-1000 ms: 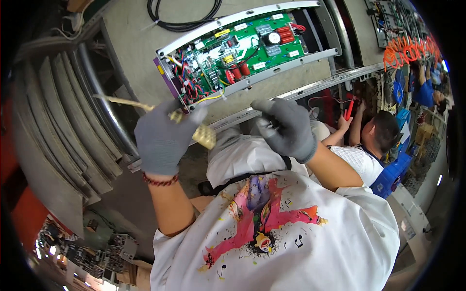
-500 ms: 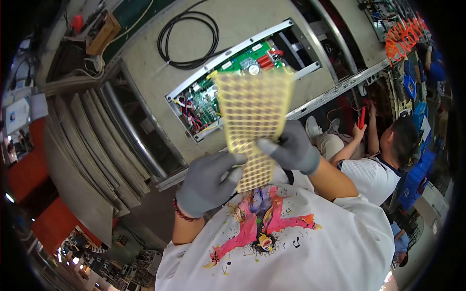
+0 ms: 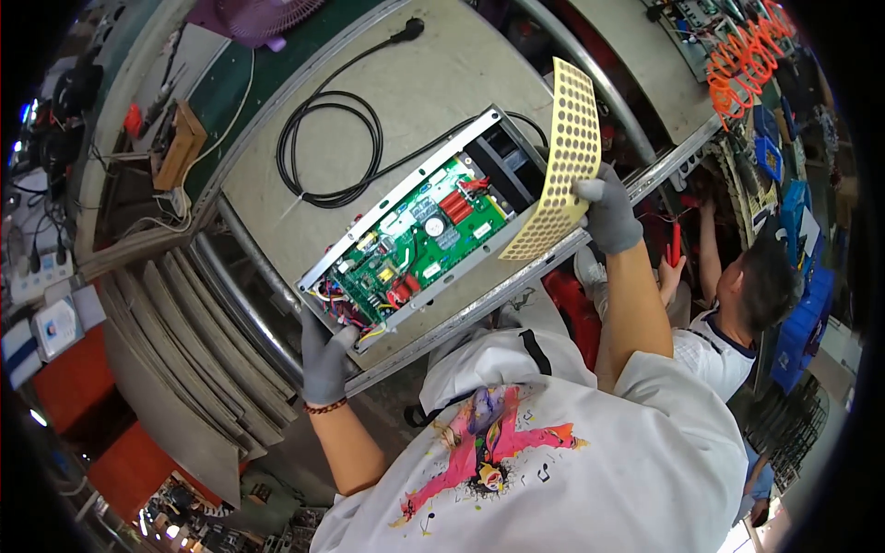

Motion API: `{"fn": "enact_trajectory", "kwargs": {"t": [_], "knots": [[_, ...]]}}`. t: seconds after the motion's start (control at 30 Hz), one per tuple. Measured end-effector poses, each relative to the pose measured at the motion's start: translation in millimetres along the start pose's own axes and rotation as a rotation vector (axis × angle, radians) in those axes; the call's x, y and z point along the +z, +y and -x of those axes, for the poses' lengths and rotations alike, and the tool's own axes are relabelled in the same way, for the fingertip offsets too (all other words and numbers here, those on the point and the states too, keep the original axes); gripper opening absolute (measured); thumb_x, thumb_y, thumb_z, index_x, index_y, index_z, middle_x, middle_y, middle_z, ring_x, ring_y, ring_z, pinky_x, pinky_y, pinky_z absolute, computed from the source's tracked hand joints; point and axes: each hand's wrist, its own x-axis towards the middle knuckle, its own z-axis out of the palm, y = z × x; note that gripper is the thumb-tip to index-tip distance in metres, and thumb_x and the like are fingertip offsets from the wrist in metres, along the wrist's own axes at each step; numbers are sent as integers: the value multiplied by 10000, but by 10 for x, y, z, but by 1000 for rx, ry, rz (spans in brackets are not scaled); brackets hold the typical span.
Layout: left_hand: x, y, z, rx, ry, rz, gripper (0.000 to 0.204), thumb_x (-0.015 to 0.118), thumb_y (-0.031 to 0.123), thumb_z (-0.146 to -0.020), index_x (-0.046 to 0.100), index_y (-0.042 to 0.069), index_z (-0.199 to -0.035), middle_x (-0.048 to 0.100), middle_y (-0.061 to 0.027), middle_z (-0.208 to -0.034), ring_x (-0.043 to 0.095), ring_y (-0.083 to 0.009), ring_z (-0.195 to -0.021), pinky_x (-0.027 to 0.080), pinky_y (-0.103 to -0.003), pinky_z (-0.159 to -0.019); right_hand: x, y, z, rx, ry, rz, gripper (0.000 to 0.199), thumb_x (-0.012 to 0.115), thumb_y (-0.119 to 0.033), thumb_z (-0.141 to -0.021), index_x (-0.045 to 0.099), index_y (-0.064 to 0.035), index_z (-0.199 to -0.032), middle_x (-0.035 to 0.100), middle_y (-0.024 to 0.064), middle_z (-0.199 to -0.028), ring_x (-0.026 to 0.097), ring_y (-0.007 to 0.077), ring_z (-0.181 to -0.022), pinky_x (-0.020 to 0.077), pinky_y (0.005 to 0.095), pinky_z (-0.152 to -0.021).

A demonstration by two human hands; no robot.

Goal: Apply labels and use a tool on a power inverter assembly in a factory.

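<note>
- The open metal chassis (image 3: 406, 244) lies on the workbench (image 3: 442, 83), a circuit board (image 3: 415, 249) inside it.
- A coiled cable (image 3: 327, 147) lies behind the chassis.
- The perforated sheet (image 3: 558, 161) stands at its right end.
- A co-worker (image 3: 737, 304) sits further right.

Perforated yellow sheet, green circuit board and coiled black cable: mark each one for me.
Perforated yellow sheet (image 3: 559, 175), head view, middle of its holed face.
Green circuit board (image 3: 415, 253), head view, centre of the board inside the open metal case.
Coiled black cable (image 3: 329, 152), head view, on the loops of the coil.
</note>
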Motion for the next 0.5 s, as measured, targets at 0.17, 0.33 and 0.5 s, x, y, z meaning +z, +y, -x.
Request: {"fn": "enact_trajectory", "kwargs": {"t": [0.17,0.33,0.5], "knots": [[30,-32,-112,11,12,191,875,618,132,-601,295,-27,-1398,449,-145,-1345,437,-264,-1244,337,-371,-1057,-50,-51,23,-9,-67,82,597,645,-190,-580,589,59,-1120,669,130,-1022,657,199,-907,514,307,-825],[183,-110,-66,22,271,312,855,607,187,-653,272,-9,-1415,464,-150,-1333,454,-279,-1231,349,-384,-1045,-318,-110,-157,126,-204,-151,616,663,-174,-556,596,108,-1099,666,171,-1043,666,235,-887,492,348,-881],[298,-174,-36,-26,568,53,557,498,308,-874,405,12,-1336,568,-101,-1110,559,-221,-1027,451,-339,-855,-938,174,-510,127,-126,-265,683,687,-188,-581,524,74,-1190,573,347,-1086,559,196,-660,451,257,-549]]}}
